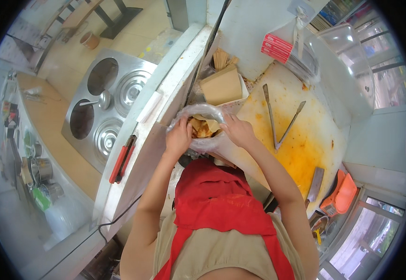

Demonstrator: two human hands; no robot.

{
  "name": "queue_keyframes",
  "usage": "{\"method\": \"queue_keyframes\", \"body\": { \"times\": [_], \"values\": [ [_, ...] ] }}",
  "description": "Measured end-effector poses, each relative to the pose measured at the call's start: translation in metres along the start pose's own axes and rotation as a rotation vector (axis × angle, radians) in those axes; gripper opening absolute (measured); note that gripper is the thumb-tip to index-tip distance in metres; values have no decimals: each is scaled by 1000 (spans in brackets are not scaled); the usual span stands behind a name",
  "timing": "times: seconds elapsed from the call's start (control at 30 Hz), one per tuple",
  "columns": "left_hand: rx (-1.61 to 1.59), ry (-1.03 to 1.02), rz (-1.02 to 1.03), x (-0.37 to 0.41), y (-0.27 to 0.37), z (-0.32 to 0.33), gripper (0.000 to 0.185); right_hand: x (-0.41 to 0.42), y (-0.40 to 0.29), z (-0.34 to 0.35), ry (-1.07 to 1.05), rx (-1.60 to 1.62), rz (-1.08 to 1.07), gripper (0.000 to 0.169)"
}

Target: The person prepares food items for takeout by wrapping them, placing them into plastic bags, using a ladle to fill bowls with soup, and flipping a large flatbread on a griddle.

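Both of my hands are at the rim of a clear plastic bag (206, 109), which is spread open in a ring. My left hand (179, 137) grips the bag's left edge, and my right hand (237, 128) grips its right edge. Inside lies browned, sauced food (202, 130) with pieces of tan paper around it. Just beyond the bag stands a white container holding brown paper bags (221, 85), with wooden chopsticks (221, 58) behind it. To the right, metal tongs (275, 140) lie spread on an orange-stained white board (296, 154).
A cleaver (316, 183) lies near the board's right edge, beside an orange plastic container (344, 192). Red boxes (276, 48) are at the upper right. Left of the white ledge (154, 94), which bears a red-handled tool (122, 163), is a steel unit with round wells (120, 115) and a ladle (104, 99).
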State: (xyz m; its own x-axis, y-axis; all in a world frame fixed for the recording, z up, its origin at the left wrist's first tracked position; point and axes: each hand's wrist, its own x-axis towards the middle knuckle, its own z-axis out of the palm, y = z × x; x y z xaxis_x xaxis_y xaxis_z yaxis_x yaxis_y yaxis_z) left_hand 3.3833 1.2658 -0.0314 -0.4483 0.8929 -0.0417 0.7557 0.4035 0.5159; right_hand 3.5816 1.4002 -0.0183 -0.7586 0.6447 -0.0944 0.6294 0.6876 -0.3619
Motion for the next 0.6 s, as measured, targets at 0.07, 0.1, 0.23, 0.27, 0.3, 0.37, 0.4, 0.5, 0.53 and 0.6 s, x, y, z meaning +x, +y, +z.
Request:
{"method": "queue_keyframes", "body": {
  "times": [0.07, 0.1, 0.23, 0.27, 0.3, 0.37, 0.4, 0.5, 0.53, 0.6],
  "values": [
    [-121, -2, -94, 19, -5, 6, 42, 18, 6, 14, -42, 132, 46, 52],
    [-143, -48, -118, 23, -6, 6, 42, 25, 10, 22, -63, 200, 70, 55],
    [-243, -182, -203, 26, -18, 8, 47, 35, 20, 42, -123, 528, 165, 59],
    [-275, -204, -220, 24, -24, 11, 49, 33, 21, 42, -137, 557, 165, 61],
    [-334, -211, -270, 23, -28, 15, 50, 31, 22, 42, -152, 581, 168, 62],
    [-452, -222, -371, 20, -37, 25, 53, 30, 23, 44, -163, 575, 198, 64],
    [-484, -211, -363, 21, -45, 36, 54, 29, 23, 44, -173, 568, 210, 66],
    [-664, -207, -456, 22, -54, 52, 56, 43, 21, 35, -468, 662, 445, 71],
    [-776, -228, -547, 26, -41, 42, 57, 46, 29, 39, -514, 700, 476, 72],
    [-912, -229, -666, 21, -34, 32, 54, 47, 41, 43, -611, 771, 528, 75]
  ]
}}
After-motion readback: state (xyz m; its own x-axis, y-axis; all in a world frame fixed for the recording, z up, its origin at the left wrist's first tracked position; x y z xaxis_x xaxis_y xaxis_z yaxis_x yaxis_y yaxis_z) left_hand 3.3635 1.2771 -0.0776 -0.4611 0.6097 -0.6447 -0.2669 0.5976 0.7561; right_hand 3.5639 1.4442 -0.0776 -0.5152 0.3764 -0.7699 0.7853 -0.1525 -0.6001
